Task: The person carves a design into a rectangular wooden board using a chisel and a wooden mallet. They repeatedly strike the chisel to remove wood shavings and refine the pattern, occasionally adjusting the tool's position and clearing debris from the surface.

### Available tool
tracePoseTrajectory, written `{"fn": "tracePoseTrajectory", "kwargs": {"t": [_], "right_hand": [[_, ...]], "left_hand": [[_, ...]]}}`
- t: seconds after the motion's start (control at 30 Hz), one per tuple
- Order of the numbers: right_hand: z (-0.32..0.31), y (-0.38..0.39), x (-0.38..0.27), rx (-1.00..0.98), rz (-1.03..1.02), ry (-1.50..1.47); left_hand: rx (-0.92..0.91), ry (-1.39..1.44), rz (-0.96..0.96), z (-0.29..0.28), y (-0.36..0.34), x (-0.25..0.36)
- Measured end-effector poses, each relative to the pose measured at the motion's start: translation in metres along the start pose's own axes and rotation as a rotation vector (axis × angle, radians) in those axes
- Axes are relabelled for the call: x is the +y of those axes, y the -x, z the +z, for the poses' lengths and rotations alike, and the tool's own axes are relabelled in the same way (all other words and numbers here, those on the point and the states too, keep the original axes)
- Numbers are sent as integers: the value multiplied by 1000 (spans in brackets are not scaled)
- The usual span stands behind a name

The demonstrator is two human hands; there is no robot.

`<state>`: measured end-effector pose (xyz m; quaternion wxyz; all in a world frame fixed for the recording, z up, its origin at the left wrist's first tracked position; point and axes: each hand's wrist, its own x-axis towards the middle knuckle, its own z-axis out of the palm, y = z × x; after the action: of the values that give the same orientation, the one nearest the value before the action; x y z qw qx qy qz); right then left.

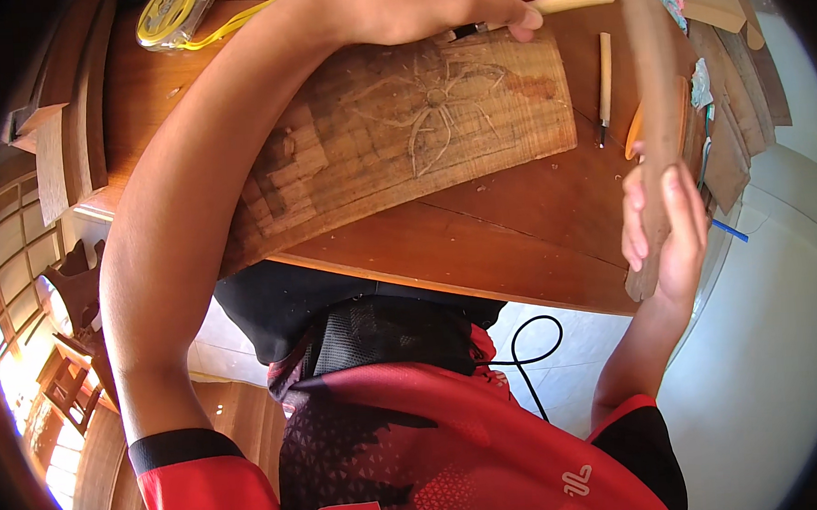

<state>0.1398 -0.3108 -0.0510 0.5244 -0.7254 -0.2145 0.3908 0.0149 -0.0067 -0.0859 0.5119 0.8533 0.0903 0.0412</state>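
Note:
A wooden board (504, 135) with a flower of long thin petals carved in it lies at a slant on the brown table. At its far edge my left hand (414, 10) is closed on a chisel, whose pale wooden handle (580, 0) points right; the blade end is mostly hidden by the fingers and dark. On the right, my right hand (673, 227) grips the near end of a long wooden stick (655, 85), which reaches far past the board's right side and looks blurred at its far end.
Another pale-handled chisel (605, 78) lies right of the board, near an orange object (636, 130). A yellow cord coil (170, 18) in clear packaging sits far left. Wooden planks (64, 125) stand at the left, with more pieces (730, 136) at right. A black cable (525, 360) loops below.

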Motion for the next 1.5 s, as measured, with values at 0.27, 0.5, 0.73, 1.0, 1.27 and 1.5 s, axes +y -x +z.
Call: {"fn": "tracePoseTrajectory", "kwargs": {"t": [0.27,0.5,0.73,1.0,1.27,1.5], "right_hand": [[-1,1,2,45,-52,-69],[3,3,1,50,-67,-102],[8,3,2,44,-61,-81],[16,2,-1,12,-7,17],[17,5,1,-24,39,61],[4,6,0,3,-50,-126]], "left_hand": [[16,-19,25,0,2,-4],[-68,69,78,-14,7,6],[7,70,82,-3,12,5],[56,-28,156,-1,19,9],[26,103,175,-8,17,2],[-102,98,142,-43,31,17]]}}
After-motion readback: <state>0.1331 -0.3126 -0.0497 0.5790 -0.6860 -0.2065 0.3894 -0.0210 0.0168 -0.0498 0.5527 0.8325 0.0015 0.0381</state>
